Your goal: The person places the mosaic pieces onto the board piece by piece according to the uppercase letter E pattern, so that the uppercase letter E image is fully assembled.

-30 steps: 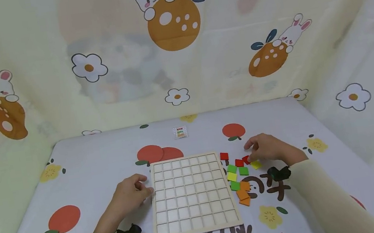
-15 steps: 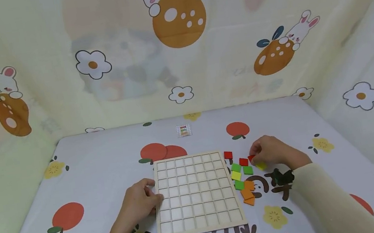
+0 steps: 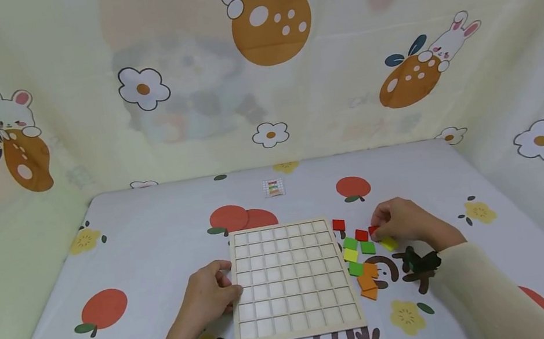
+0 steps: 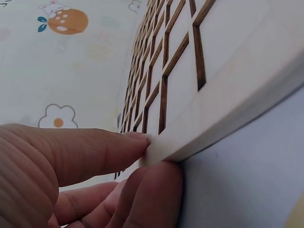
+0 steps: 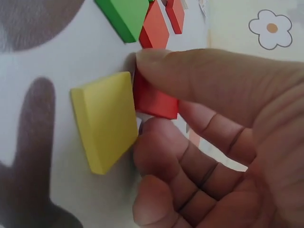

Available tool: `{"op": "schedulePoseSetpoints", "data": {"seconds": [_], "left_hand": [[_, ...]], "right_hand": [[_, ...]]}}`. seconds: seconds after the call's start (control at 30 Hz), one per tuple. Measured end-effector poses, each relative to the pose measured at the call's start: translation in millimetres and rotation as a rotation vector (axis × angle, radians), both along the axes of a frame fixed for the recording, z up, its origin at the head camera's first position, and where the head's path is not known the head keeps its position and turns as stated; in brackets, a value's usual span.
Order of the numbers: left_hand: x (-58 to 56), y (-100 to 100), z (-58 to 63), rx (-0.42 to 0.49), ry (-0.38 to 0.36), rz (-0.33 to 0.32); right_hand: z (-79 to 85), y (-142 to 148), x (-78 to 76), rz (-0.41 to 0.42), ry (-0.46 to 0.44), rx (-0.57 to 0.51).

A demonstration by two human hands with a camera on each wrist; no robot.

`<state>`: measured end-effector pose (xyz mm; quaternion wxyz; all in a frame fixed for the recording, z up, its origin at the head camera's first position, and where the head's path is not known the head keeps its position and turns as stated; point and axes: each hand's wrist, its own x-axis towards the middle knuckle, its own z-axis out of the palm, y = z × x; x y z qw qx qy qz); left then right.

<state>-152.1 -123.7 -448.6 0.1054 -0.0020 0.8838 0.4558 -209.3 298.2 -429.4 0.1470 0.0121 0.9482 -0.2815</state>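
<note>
Red tile [image 5: 159,102]: is sitting to the right of the grid board [image 3: 302,333], just beside a yellow tile [image 5: 105,123]; whether it is touching the tabletop [image 3: 158,257], the views are not showing clearly.
Right hand [image 3: 407,224]: is pinching that red tile, its fingers standing narrow, with the thumb pressing one side and the index finger backing the other; the remaining fingers are curling below.
Left hand [image 3: 208,293]: is gripping the board's left rim, its fingers also standing narrow, thumb resting on top and a fingertip bearing against the outer edge.
Grid board: is lying between the two hands, its pale frame enclosing rows of square cells.
Other red tiles [image 3: 339,224]: one is lying near the board's far right corner, another between that one and the pinched tile.
Green tiles [image 3: 367,248]: three are lying along the board's right side.
Second yellow tile [image 3: 350,255]: is lying among the green ones.
Orange tiles [image 3: 367,282]: three are bunching together nearest the person.
Small packet [image 3: 273,187]: is lying beyond the board, well apart from both hands.
Wrists: black straps [image 3: 423,260] are circling both, below pale sleeves [image 3: 497,300].
Backdrop [image 3: 341,65]: printed fabric is hanging behind the tabletop, showing rabbits and flowers.
</note>
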Motion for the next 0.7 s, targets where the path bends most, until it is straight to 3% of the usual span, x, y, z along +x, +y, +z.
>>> {"op": "schedulePoseSetpoints", "data": {"seconds": [0.3, 0.57, 0.7], "left_hand": [[-0.3, 0, -1.8, 0.02, -0.019, 0.003], [-2.0, -1, -1.2, 0.015, -0.023, 0.003], [-1.7, 0, -2.2, 0.012, -0.026, 0.012]], "right_hand": [[-4.0, 0, 4.1, -0.023, 0.007, -0.162], [2.4, -6, 5.4, -0.04, 0.077, -0.272], [3.7, -18, 3.6, -0.031, 0.064, -0.323]]}}
